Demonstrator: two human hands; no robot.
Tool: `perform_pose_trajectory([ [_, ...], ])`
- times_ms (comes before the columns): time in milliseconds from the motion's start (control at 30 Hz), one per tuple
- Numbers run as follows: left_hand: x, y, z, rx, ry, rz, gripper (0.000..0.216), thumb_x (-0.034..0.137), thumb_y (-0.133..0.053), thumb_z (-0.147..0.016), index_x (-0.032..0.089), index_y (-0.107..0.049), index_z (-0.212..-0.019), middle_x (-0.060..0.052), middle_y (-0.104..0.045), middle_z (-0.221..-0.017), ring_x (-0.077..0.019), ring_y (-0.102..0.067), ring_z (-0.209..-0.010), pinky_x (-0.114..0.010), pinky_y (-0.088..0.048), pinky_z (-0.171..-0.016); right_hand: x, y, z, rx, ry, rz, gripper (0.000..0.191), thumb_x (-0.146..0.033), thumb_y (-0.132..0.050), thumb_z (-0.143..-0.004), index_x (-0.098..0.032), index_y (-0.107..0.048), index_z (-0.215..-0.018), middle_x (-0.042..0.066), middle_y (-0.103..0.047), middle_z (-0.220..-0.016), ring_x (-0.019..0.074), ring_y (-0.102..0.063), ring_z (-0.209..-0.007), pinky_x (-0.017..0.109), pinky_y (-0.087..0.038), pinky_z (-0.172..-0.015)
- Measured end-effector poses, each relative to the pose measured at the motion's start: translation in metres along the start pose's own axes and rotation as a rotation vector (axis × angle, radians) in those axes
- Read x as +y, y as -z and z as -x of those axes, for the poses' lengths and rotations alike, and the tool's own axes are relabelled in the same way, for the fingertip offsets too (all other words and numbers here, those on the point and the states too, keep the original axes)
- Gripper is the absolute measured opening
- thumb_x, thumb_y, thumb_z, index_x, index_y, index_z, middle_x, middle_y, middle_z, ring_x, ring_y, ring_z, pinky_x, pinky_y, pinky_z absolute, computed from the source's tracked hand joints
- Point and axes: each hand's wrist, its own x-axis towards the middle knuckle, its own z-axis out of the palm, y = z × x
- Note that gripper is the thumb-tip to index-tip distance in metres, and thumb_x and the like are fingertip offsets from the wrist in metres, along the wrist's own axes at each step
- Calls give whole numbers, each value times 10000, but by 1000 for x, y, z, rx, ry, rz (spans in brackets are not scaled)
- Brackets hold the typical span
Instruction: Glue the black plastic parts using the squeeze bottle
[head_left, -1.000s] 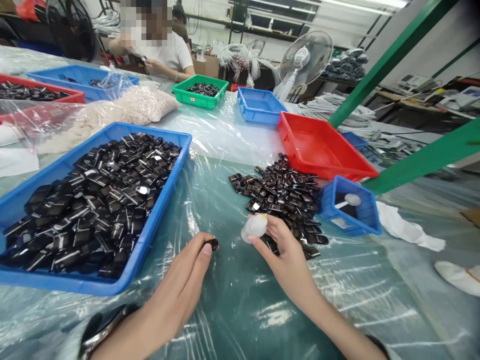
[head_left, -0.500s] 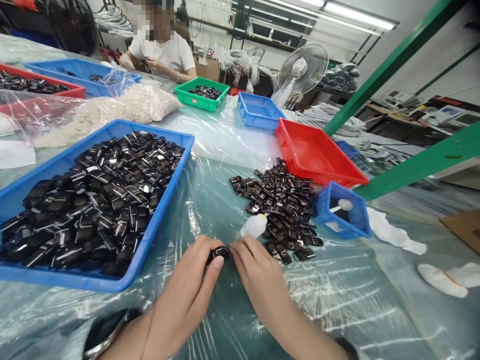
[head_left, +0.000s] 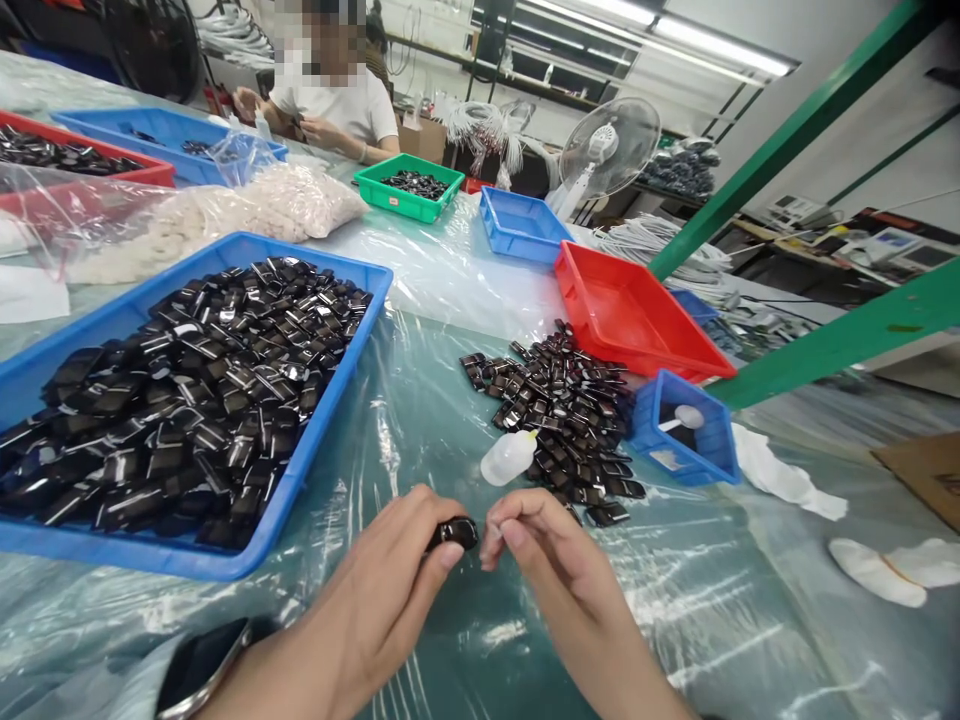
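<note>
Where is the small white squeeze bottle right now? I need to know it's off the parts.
In the head view, the white squeeze bottle lies on the plastic sheet just beyond the right hand, touching the loose pile of black parts.

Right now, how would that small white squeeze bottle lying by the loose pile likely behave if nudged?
The squeeze bottle lies on its side on slick plastic sheeting, so it probably rolls or slides easily. It looks like soft, light plastic. The black parts beside it might stop it.

A plastic-covered table (head_left: 450, 290) carries trays (head_left: 352, 300), a pile of black parts (head_left: 559, 400), a bottle (head_left: 508, 457) and rags (head_left: 780, 475).
</note>
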Motion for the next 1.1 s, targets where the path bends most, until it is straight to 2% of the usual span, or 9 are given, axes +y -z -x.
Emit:
perform_pose_trajectory([
  [133, -1, -1, 1, -47, -11, 24, 211, 248, -291, -1045, 237, -500, -1077, -24, -510, -927, -189, -516, -827, -319, -428, -757, -5, 3, 2, -97, -202, -400, 156, -377, -519, -965, -242, -594, -941, -28, -626, -789, 107, -619, -757, 241, -501, -767],
  [333, -1, -2, 1, -34, -73, -62, 279, 320, -250, -1058, 229, -514, -1057, -26, -522, -848, -187, -523, -751, -304, -445, -671, -3, 0, -1, -111, -322, -607, 243, -450, -642, -870, -211, -623, -827, -38, -593, -665, 110, -578, -633, 251, -485, -656],
  [500, -2, -4, 1, -18, -109, -110, 344, 360, -216, -1062, 212, -525, -1032, -33, -533, -827, -188, -519, -727, -301, -438, -638, -1, -5, 0, -85, -339, -616, 261, -459, -659, -853, -209, -611, -796, -46, -562, -620, 104, -536, -576, 242, -455, -596],
  [733, -4, -5, 1, 2, -127, -63, 325, 333, -237, -1064, 222, -516, -942, -11, -531, -788, -177, -515, -696, -284, -412, -623, 6, -16, 1, -61, -271, -634, 303, -528, -650, -836, -246, -552, -889, -77, -503, -604, 95, -490, -540, 239, -416, -575],
  [933, -6, -8, 4, 2, -170, -43, 329, 375, -188, -1068, 229, -484, -1064, -13, -583, -785, -181, -542, -696, -297, -426, -642, 14, -24, 2, -105, -276, -630, 365, -603, -602, -834, -261, -501, -912, -97, -444, -550, 93, -460, -490, 227, -375, -522],
  [1100, -1, -10, 2, 127, -279, -267, 358, 371, -186, -1068, 199, -499, -1047, -8, -573, -704, -167, -530, -590, -277, -419, -554, 8, -29, 10, -5, -227, -533, 307, -558, -554, -891, -255, -530, -938, -92, -461, -571, 82, -461, -492, 222, -392, -538],
])
